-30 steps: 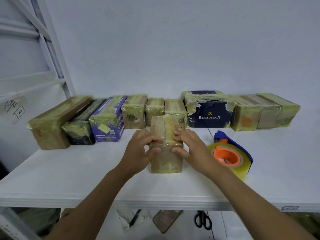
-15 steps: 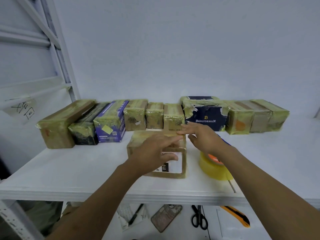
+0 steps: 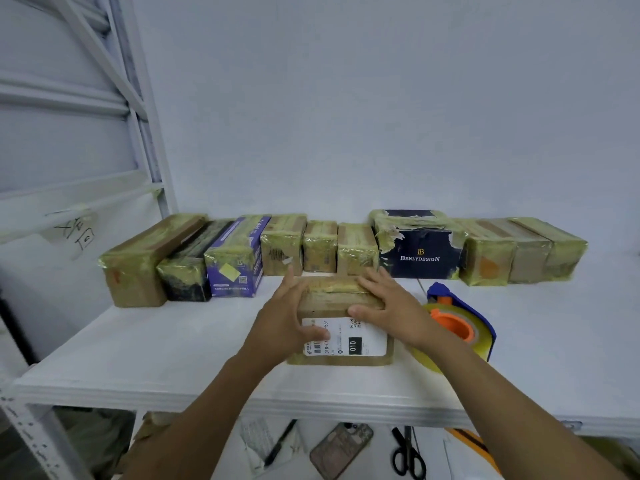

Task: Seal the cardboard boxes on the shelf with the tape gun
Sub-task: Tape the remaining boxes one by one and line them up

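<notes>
A taped cardboard box [image 3: 341, 299] lies mid-shelf with its white shipping label [image 3: 363, 341] facing me. My left hand [image 3: 282, 322] holds its left end, thumb across the label. On the top right lies my right hand [image 3: 389, 304], fingers spread and thumb hooked over the front edge. The tape gun [image 3: 462, 325], blue with an orange hub and a yellowish roll, rests on the shelf [image 3: 156, 355] just right of the box; my right wrist covers part of it. Neither hand touches it.
Several tape-wrapped boxes [image 3: 284, 245] line the back wall, among them a purple one [image 3: 235, 268] and a dark "Benlydesign" one [image 3: 420, 256]. A white rack upright [image 3: 145, 133] stands at the left. Below the shelf lie scissors [image 3: 407, 452], a phone [image 3: 341, 448], a pen [image 3: 280, 443] and an orange cutter [image 3: 474, 445].
The box stood on end a second ago. Both hands tipped it over, so it now lies flat with the label toward me. The tape gun stayed put.
</notes>
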